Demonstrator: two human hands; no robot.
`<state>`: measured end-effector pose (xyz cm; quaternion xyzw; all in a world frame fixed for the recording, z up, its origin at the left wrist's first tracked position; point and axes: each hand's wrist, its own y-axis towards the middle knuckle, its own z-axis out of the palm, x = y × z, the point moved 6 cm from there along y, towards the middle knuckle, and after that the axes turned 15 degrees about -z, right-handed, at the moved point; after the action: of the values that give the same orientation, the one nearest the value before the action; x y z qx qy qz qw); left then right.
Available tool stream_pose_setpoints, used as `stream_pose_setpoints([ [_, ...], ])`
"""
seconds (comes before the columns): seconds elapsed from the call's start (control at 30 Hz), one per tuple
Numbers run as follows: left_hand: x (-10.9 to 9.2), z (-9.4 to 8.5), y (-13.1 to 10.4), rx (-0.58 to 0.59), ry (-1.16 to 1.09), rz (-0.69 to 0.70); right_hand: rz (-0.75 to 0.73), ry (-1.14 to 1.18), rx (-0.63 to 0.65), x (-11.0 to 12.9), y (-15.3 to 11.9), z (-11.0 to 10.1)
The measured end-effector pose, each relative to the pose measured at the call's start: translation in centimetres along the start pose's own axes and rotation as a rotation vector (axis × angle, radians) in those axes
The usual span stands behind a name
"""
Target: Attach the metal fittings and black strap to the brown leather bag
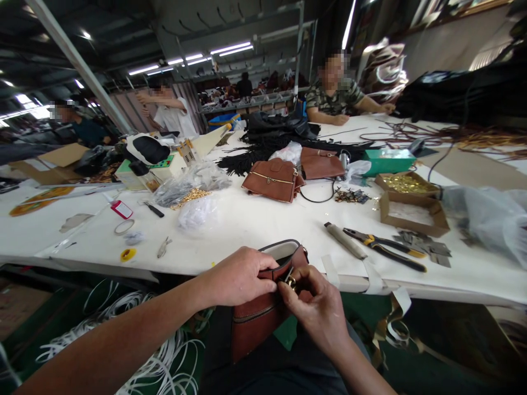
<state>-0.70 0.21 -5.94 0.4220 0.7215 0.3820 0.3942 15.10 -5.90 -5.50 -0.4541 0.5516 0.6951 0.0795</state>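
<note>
A brown leather bag [255, 321] rests on my lap at the near edge of the white worktable [263, 225]. My left hand [241, 277] grips the bag's upper edge, thumb pressed on the front. My right hand [317, 307] pinches a small gold metal fitting [290, 282] at the bag's opening. The bag's pale lining shows at the top, and a zip runs across its lower front.
Pliers [385, 247] and a grey-handled tool [343, 240] lie right of the bag. Two more brown bags [274, 178] sit mid-table, with cardboard boxes [411, 211] of gold hardware. Three people sit at the far side. White strips [135, 340] pile on the floor at left.
</note>
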Motion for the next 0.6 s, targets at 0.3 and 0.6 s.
stream_pose_setpoints([
  [0.3, 0.3, 0.8, -1.1, -0.061, 0.046, 0.056, -0.245, -0.305, -0.139, 1.9, 0.0, -0.3],
  [0.6, 0.1, 1.2, -1.2, -0.072, 0.057, 0.040, -0.260, -0.359, -0.144, 2.2, 0.2, -0.1],
])
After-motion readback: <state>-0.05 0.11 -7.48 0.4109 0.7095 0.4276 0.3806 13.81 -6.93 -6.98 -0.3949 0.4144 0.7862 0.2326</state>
